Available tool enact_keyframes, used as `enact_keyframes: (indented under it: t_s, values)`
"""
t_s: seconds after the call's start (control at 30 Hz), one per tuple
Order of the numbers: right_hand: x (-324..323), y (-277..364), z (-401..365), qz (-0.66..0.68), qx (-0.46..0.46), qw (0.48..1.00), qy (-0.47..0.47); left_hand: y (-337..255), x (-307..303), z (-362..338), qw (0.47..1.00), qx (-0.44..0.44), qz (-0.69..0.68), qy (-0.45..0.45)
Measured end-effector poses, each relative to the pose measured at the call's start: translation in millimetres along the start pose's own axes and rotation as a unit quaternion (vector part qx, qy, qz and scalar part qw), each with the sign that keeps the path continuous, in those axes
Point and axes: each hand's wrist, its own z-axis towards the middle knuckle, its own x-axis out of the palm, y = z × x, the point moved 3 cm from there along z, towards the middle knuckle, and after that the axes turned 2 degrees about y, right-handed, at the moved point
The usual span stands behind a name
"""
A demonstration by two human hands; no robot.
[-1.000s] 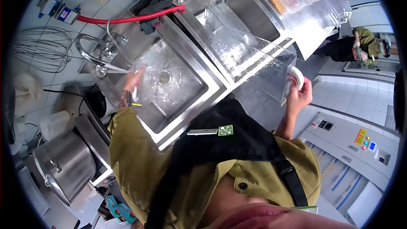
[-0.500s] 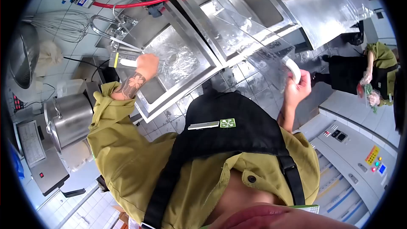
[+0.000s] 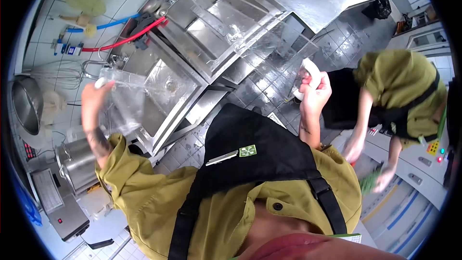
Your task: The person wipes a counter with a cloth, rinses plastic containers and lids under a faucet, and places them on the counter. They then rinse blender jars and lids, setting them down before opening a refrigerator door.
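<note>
My left hand (image 3: 94, 100) is raised beside the left sink, fingers closed round a small white grip. From it a clear plastic panel (image 3: 126, 102) hangs over the sink's near side, blurred by motion. My right hand (image 3: 316, 95) is out in front on the right, its fingers wrapped round a curved white handle (image 3: 313, 73). A second clear panel (image 3: 281, 45) stretches from that handle towards the sinks, and the floor shows through it.
Two steel sinks (image 3: 204, 74) stand ahead, a red hose (image 3: 127, 38) behind them. A stockpot (image 3: 79, 163) sits at left; a whisk (image 3: 57, 73) hangs by the wall. On the right another person (image 3: 399, 86) bends over, holding something green (image 3: 370, 182). The tiled floor (image 3: 262, 89) looks wet.
My left hand has lifted away from the sink to the left, bringing the clear panel with it. My right hand has shifted slightly left. The other person has come closer and bent down.
</note>
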Motion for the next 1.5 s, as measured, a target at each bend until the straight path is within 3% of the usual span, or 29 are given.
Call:
enact_keyframes:
  t_s: [0.03, 0.13, 0.2, 0.27, 0.3, 0.37, 0.4, 0.47, 0.5, 0.57, 0.6, 0.67, 0.73, 0.77, 0.87, 0.9, 1.0, 1.07, 1.13, 1.2, 1.27, 1.33, 1.4, 1.43, 1.47, 1.5]
  values:
    - [-7, 3, 4, 0.014, 0.000, 1.000, -0.020, -15, -12, -22, 0.989, -0.041, -0.140, 0.031]
    - [-22, 9, 21, 0.016, -0.010, 0.996, -0.086, -32, -16, -47, 0.962, -0.004, -0.271, 0.038]
    - [-28, 13, 34, 0.025, -0.042, 0.994, -0.099, -90, -12, -71, 0.952, 0.023, -0.305, 0.017]
    - [-34, 12, 50, 0.011, -0.051, 0.988, -0.142, -144, 5, -80, 0.941, 0.098, -0.324, -0.001]
    - [-35, 12, 60, 0.001, -0.063, 0.985, -0.161, -171, 19, -76, 0.926, 0.179, -0.331, -0.015]
    - [-34, 13, 82, -0.010, -0.094, 0.977, -0.193, -230, 43, -59, 0.891, 0.284, -0.354, 0.014]
    - [-32, 13, 94, -0.014, -0.104, 0.972, -0.211, -253, 64, -43, 0.871, 0.297, -0.388, 0.046]
    - [-28, 8, 119, -0.023, -0.124, 0.960, -0.250, -308, 117, -12, 0.783, 0.481, -0.390, -0.060]
    - [-22, 1, 135, -0.045, -0.143, 0.956, -0.253, -340, 146, -5, 0.745, 0.518, -0.411, -0.087]
    - [-7, -24, 172, -0.085, -0.147, 0.948, -0.270, -386, 226, 10, 0.729, 0.364, -0.576, 0.060]
    - [-4, -43, 188, -0.103, -0.145, 0.948, -0.265, -415, 253, 14, 0.676, 0.394, -0.621, -0.043]
    - [-2, -70, 222, -0.223, -0.143, 0.930, -0.254, -449, 310, 31, 0.712, 0.362, -0.599, 0.057]
    - [0, -91, 248, -0.218, -0.186, 0.933, -0.218, -479, 335, 46, 0.711, 0.370, -0.597, 0.042]
    - [2, -99, 258, -0.221, -0.179, 0.936, -0.210, -490, 349, 54, 0.689, 0.383, -0.613, 0.058]
    - [10, -123, 274, -0.266, -0.142, 0.937, -0.173, -514, 367, 82, 0.711, 0.423, -0.557, 0.076]
    - [14, -125, 277, -0.295, -0.116, 0.934, -0.167, -521, 365, 90, 0.723, 0.406, -0.531, 0.174]
    - [15, -129, 288, -0.382, -0.098, 0.913, -0.108, -532, 357, 106, 0.799, 0.459, -0.365, 0.131]
    - [6, -133, 278, -0.395, -0.125, 0.908, -0.064, -507, 339, 105, 0.804, 0.510, -0.303, 0.045]
    - [1, -134, 256, -0.353, -0.186, 0.916, -0.040, -463, 345, 113, 0.818, 0.465, -0.338, 0.013]
    - [-16, -142, 236, -0.379, -0.068, 0.921, 0.054, -396, 341, 130, 0.882, 0.255, -0.397, -0.025]
    - [-25, -168, 219, -0.310, 0.099, 0.937, 0.125, -308, 426, 148, 0.906, -0.073, -0.380, -0.169]
    - [6, -169, 221, -0.346, 0.141, 0.892, 0.254, -244, 460, 164, 0.848, -0.305, -0.433, 0.010]
    - [53, -181, 224, -0.271, 0.205, 0.864, 0.371, -158, 645, 179, 0.640, -0.386, -0.615, 0.251]
    - [86, -179, 226, -0.281, 0.158, 0.851, 0.414, -181, 581, 171, 0.617, -0.442, -0.574, 0.307]
    - [119, -178, 229, -0.290, 0.108, 0.837, 0.450, -171, 604, 176, 0.628, -0.286, -0.602, 0.403]
    - [146, -187, 231, -0.297, 0.086, 0.828, 0.468, -197, 586, 178, 0.637, -0.422, -0.547, 0.343]
